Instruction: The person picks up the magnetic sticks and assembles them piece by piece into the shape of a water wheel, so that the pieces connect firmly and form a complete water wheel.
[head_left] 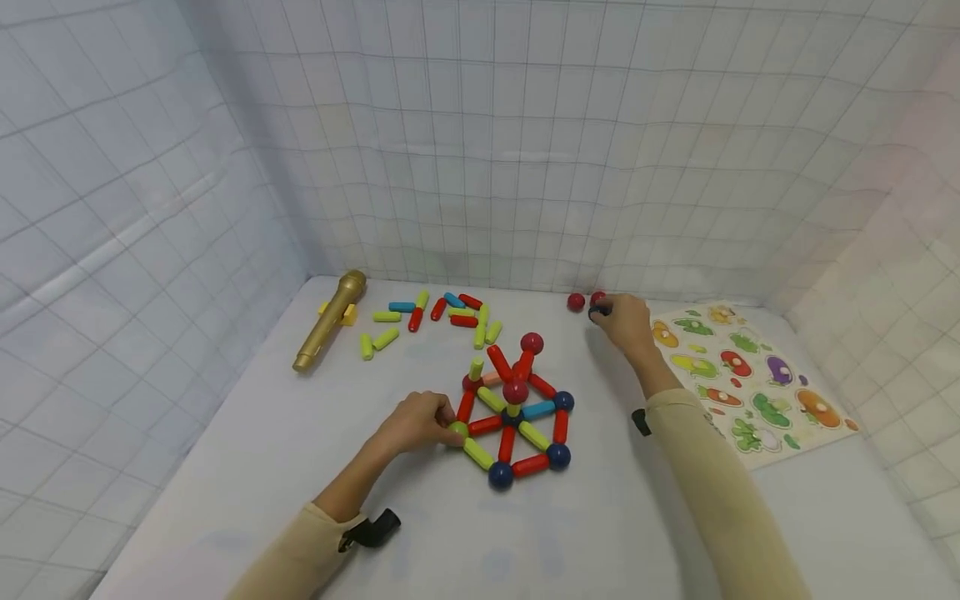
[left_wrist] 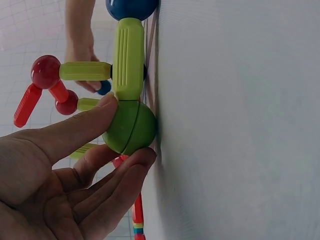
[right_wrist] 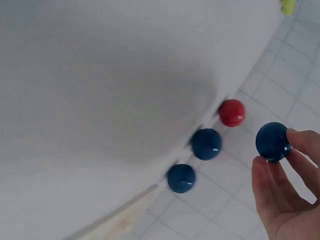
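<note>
Left hand (head_left: 416,422): fingers (left_wrist: 75,130) pinching the green ball (left_wrist: 130,127) at the left corner of the rod-and-ball frame (head_left: 517,417), mid-desk (head_left: 247,467). Right hand (head_left: 626,321): fingers (right_wrist: 280,185) pinching 1 blue ball (right_wrist: 272,141), lifted near the back wall; 2 blue balls (right_wrist: 194,160) and 1 red ball (right_wrist: 232,112) lie just beside it. Loose rods (head_left: 435,317), gold microphone (head_left: 328,319), vegetable puzzle board (head_left: 750,375).

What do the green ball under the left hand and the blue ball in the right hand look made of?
Green ball: likely matte moulded plastic, a seam running round it. Blue ball: likely glossy plastic, with bright highlights.
</note>
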